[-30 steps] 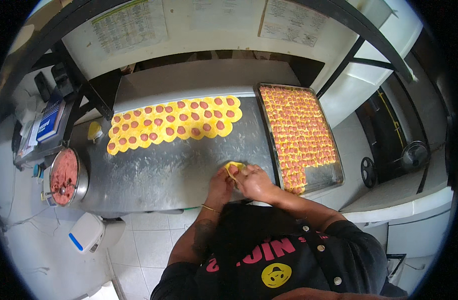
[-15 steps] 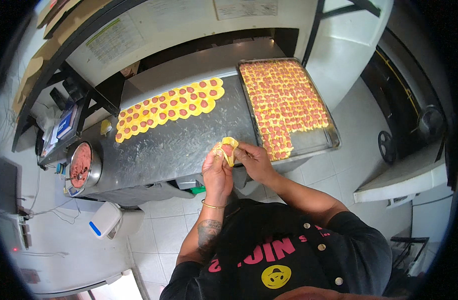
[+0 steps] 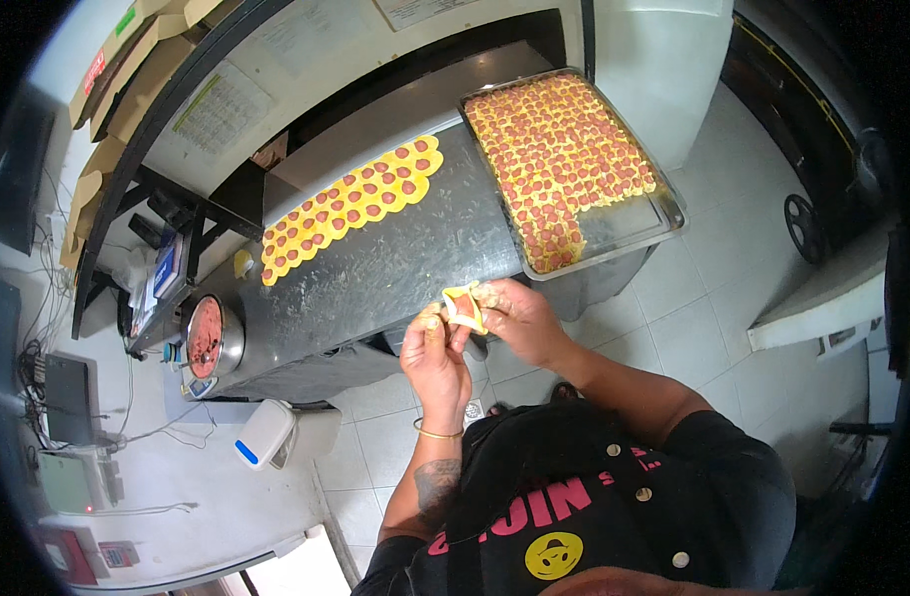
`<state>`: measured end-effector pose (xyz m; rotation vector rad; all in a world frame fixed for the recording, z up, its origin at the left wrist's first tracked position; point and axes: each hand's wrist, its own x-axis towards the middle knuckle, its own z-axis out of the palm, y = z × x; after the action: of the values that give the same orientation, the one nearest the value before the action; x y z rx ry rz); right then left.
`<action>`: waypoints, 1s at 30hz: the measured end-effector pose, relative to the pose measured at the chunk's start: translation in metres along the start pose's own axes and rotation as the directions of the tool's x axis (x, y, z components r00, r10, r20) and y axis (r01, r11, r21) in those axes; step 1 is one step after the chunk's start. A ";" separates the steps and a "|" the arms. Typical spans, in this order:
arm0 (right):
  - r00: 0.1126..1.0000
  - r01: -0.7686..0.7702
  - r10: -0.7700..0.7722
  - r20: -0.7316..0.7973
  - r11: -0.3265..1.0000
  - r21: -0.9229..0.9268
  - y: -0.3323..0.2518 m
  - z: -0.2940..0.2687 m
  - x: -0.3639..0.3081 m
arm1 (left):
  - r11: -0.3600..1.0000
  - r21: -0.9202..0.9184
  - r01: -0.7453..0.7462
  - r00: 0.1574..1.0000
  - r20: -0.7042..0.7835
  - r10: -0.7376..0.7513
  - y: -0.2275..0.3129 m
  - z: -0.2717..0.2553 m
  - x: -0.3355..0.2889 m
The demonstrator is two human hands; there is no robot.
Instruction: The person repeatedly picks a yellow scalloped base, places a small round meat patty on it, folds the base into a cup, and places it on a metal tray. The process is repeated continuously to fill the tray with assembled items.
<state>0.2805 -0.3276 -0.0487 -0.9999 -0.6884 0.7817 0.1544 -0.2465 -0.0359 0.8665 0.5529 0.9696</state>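
Between my two hands is a dumpling [image 3: 463, 308], a yellow dough wrapper folded up around pinkish filling that still shows in its middle. My left hand [image 3: 435, 343] pinches its left side, and my right hand [image 3: 514, 316] pinches the opposite side. Both hands are held in front of the counter's near edge. On the dark counter [image 3: 395, 260] beyond them lie overlapping yellow dough rounds [image 3: 350, 202], each topped with a ball of filling. To the right, a large metal tray [image 3: 638, 223] bears closely packed rows of small filled dumplings [image 3: 559, 149], with bare metal at its near right corner.
A steel pot of pink filling [image 3: 209, 338] stands at the counter's left end. Below it on the floor is a white lidded bin [image 3: 268, 434]. A shelf with cardboard boxes [image 3: 147, 79] runs above the counter at left. A dark wheel [image 3: 804, 226] stands at right.
My view has shifted and turned a little. The dumpling's wrapper edges look more drawn up into corners, with both hands still pinching it.
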 end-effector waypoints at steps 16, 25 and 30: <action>0.989 -0.004 0.022 0.144 0.992 -0.127 0.006 0.138 -0.023 | 0.973 -0.215 -0.080 0.992 0.083 0.099 0.095 -0.112 -0.033; 0.930 0.366 -0.253 0.268 0.728 -0.580 0.007 0.197 -0.017 | 0.978 -0.104 -0.183 0.967 0.158 0.198 0.137 -0.150 -0.035; 0.810 0.564 -0.533 0.245 0.593 -0.575 0.014 0.221 -0.028 | 0.947 -0.124 -0.297 0.951 0.054 0.305 0.141 -0.147 -0.028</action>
<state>0.0852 -0.2447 0.0191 -1.2670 -1.2817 -0.0113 -0.0352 -0.1752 0.0005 0.8950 0.3025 1.2305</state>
